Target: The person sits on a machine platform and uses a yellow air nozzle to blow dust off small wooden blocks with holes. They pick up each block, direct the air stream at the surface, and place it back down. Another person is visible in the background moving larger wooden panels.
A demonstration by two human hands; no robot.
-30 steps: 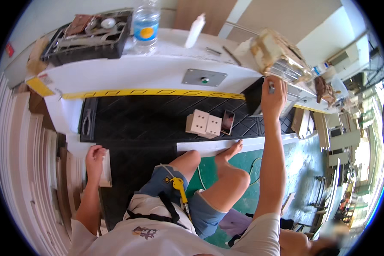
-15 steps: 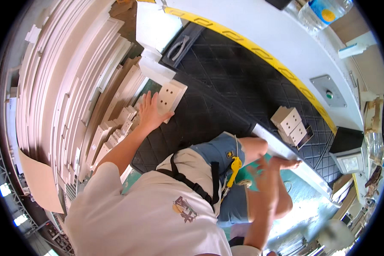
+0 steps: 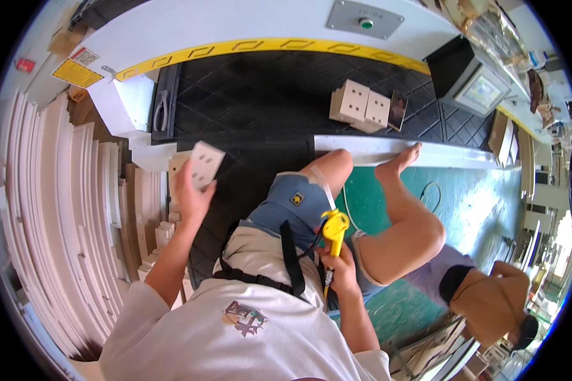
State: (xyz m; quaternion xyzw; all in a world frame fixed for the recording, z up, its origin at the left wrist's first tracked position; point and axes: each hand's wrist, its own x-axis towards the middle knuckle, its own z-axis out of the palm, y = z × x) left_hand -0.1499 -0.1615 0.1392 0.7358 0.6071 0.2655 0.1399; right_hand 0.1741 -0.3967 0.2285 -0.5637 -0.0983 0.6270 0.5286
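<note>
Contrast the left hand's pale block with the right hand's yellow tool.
The pale block looks flat; the yellow tool is irregular and curved. The block shows dark holes; the tool has a metal fitting. Both are held, in the left hand and right hand respectively.

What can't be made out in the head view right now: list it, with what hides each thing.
- Head view: back of the pale block, turned away from the camera; its holes are blurred.
- Head view: lower grip of the yellow tool, covered by the right hand.
- Head view: details on the framed panel, too small.
- Head view: contents of the black box, cut off by the upper edge.
</note>
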